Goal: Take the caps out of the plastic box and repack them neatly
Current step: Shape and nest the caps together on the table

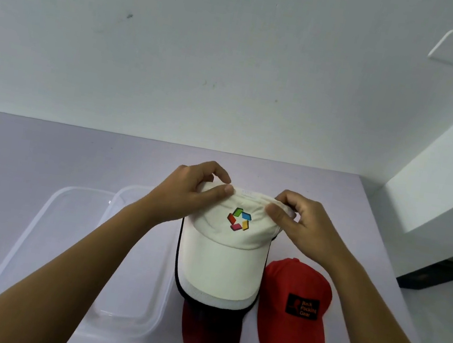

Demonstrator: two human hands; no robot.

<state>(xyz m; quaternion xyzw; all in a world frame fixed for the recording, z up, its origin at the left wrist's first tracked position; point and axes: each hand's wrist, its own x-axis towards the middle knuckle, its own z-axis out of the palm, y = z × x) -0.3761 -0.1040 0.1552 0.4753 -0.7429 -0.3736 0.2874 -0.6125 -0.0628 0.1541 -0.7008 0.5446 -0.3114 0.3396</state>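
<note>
A cream cap (220, 256) with a multicoloured logo lies on top of a stack of caps in the middle of the table. Below it show a white brim, a black edge and a dark red brim (208, 337). My left hand (189, 192) pinches the back left of the cream cap's crown. My right hand (297, 221) pinches its back right. A bright red cap (295, 309) with a black patch lies alone to the right of the stack. The clear plastic box (135, 326) stands left of the stack, partly under my left forearm.
A clear lid (32, 229) lies flat at the left, next to the box. The lilac table (45, 148) meets a white wall at the back. Its right edge drops to the floor near a white wall corner (439, 190).
</note>
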